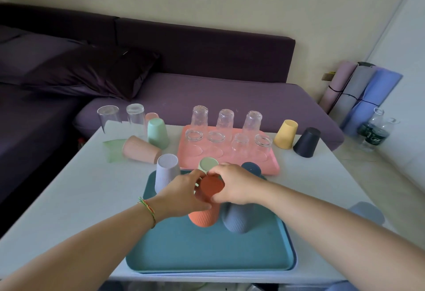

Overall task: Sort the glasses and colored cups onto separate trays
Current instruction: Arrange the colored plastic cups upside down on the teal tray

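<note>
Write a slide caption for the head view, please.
Inverted terracotta cup gripped by left hand and right hand on the teal tray; glasses line the pink tray.

A pink tray point(274, 168) holds seven clear glasses point(225, 118), all upside down: three tall ones behind, four shorter in front. Just nearer, a teal tray point(207, 251) carries upturned ribbed cups: a lilac cup point(166, 171), a light green cup point(208, 164), a dark blue cup point(251, 168), a blue-grey cup point(236, 221) and an orange cup point(204, 217), gripped by the left hand point(184, 190) and the right hand point(233, 185). Off the trays, two more glasses point(135, 113) and a mint cup point(157, 133) stand upside down at far left, a pink cup point(141, 149) lies on its side, and a yellow cup point(286, 133) and a black cup point(307, 141) stand upside down at the right.
</note>
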